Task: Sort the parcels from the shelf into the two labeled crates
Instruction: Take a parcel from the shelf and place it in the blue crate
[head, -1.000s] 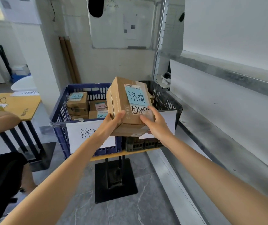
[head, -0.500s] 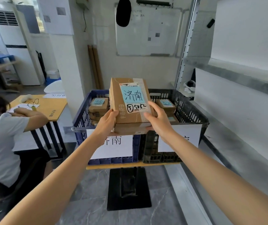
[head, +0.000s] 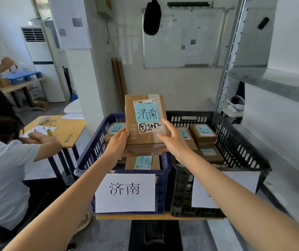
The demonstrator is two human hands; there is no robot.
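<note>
I hold a brown cardboard parcel (head: 146, 115) with a blue note reading 济南 above the blue crate (head: 94, 147), whose front label (head: 125, 192) reads the same. My left hand (head: 117, 145) grips its lower left corner, thumb on top and fingers underneath. My right hand (head: 174, 142) lies against the lower right edge with straight fingers. Inside the blue crate lie other parcels (head: 143, 162) with 济南 notes. The black crate (head: 242, 147) stands to the right and holds several parcels (head: 203, 133); my right arm hides part of its white label (head: 239, 180).
Both crates stand on a small wooden table (head: 145, 217) with a black base. The metal shelf (head: 271, 82) runs along the right. A person (head: 3, 169) sits at a wooden desk (head: 69, 127) on the left. A whiteboard hangs on the wall behind.
I have come closer to the crates and the parcel now hangs over the blue crate. My right hand's fingers have straightened off their hold on the parcel's right side.
</note>
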